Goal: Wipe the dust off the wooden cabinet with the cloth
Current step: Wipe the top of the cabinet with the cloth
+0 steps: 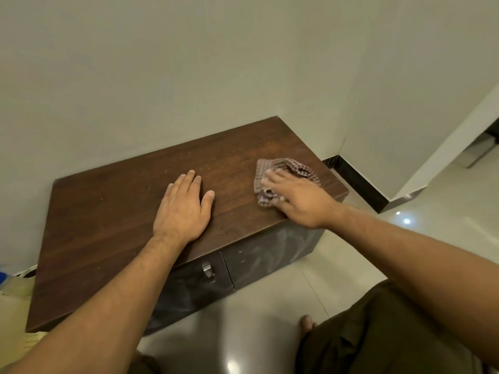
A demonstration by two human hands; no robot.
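A low wooden cabinet (pixel 108 225) with a dark brown top stands against the wall. Faint dust specks show on its top. A crumpled checked cloth (pixel 290 168) lies near the top's right end. My right hand (pixel 299 198) presses down on the cloth, fingers spread over its near part. My left hand (pixel 185 209) rests flat on the bare wood at the middle of the top, palm down, fingers together, holding nothing.
The cabinet front has dark dusty doors with a small metal handle (pixel 208 271). Walls close in behind and to the right, with a black skirting (pixel 353 182). Glossy tiled floor (pixel 270 319) lies below. A pale bag (pixel 13 300) sits at the cabinet's left.
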